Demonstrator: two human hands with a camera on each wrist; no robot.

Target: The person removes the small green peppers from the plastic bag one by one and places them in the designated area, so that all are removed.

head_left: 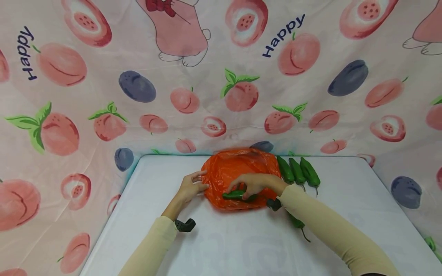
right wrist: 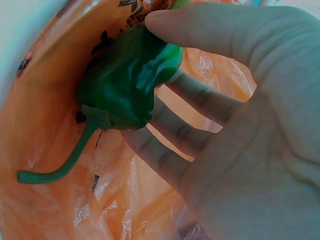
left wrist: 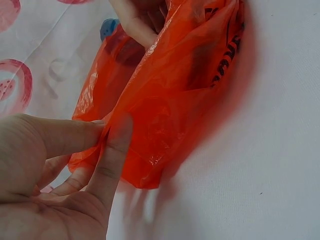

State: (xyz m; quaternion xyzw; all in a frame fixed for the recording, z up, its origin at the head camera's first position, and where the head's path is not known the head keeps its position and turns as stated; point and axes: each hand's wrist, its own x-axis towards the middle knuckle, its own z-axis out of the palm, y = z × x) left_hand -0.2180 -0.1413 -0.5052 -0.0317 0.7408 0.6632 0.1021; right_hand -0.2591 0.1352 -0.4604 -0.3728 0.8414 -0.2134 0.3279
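An orange-red plastic bag (head_left: 221, 168) lies at the back middle of the white table, its mouth spread wide. At its left side, my left hand (head_left: 189, 188) pinches the bag's edge between thumb and fingers, as the left wrist view shows the bag film (left wrist: 165, 110) caught there. My right hand (head_left: 253, 184) holds a green pepper (right wrist: 125, 80) between thumb and fingers, inside the opening of the bag. The pepper's stem (right wrist: 60, 170) points away from the palm in the right wrist view.
Several green peppers (head_left: 310, 172) lie in a row right of the bag. Another pepper (head_left: 296, 221) lies nearer the front, partly hidden under the right forearm. A fruit-print cloth (head_left: 241, 126) hangs behind the white table (head_left: 228, 245).
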